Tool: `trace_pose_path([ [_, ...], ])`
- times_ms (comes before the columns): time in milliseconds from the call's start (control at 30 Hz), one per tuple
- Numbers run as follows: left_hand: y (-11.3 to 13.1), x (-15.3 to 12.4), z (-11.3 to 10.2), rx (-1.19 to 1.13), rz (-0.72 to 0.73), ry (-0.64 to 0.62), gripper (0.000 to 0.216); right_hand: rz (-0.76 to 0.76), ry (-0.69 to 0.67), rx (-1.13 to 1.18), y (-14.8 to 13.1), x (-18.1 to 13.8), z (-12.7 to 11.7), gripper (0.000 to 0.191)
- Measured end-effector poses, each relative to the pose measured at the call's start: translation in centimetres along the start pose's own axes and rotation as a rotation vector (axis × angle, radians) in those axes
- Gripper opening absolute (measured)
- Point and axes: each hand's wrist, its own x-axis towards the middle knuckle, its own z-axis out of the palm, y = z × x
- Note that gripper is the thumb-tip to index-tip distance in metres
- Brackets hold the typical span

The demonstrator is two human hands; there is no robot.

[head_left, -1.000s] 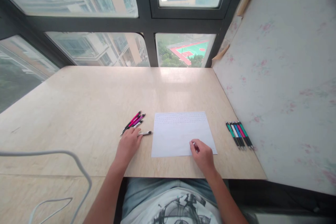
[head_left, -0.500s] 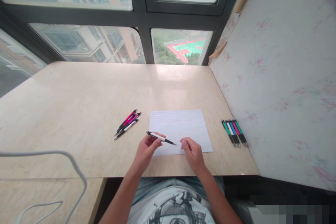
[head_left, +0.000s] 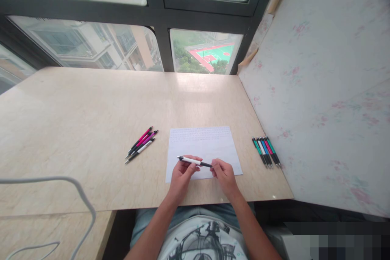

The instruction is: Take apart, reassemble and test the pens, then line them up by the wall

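Observation:
A white pen with a black grip (head_left: 191, 161) is held above the paper by my left hand (head_left: 182, 175), thumb and fingers pinched around its barrel. Its tip points right, where the fingers of my right hand (head_left: 224, 174) close on the tip end and hide it. Beneath both hands lies a white sheet of paper (head_left: 198, 144) with lines of handwriting across its top. To the left, several pens (head_left: 141, 145) in pink, purple and white rest in a loose slanted bunch. Several more pens (head_left: 266, 152), green, white, blue and pink, lie side by side on the right.
The beige desk (head_left: 91, 130) runs back to dark-framed windows (head_left: 166, 44). A wall with flowered paper (head_left: 317, 89) bounds the right side. At lower left, a grey cable (head_left: 82, 195) loops over the desk and a lower surface.
My left hand has carried the pen rightward to my right hand, whose fingers now pinch the tip end. The whole view has shifted slightly.

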Motion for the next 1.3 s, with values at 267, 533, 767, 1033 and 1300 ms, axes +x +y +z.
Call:
trace_pose_path([
  [267, 0.3, 0.7, 0.0, 0.085, -0.013, -0.167, 0.025, -0.013, 0.043, -0.037, -0.2, -0.1, 0.2, 0.047],
  [533, -0.3, 1.4, 0.1, 0.163, -0.014, -0.146, 0.026, -0.012, 0.087, -0.078, 0.1, 0.3, 0.5, 0.050],
  [767, -0.9, 1.7, -0.2, 0.078, -0.053, -0.113, 0.027, -0.144, 0.096, -0.186, -0.2, 0.5, 0.7, 0.036],
  [1033, -0.8, 1.7, 0.0, -0.033, -0.083, -0.106, 0.023, -0.119, 0.091, -0.103, -0.1, 0.7, 0.4, 0.027],
  [1300, -1.1, 1.8, -0.1, -0.035, -0.076, -0.105, 0.022, -0.106, 0.049, -0.141, -0.6, 0.8, -0.3, 0.021],
])
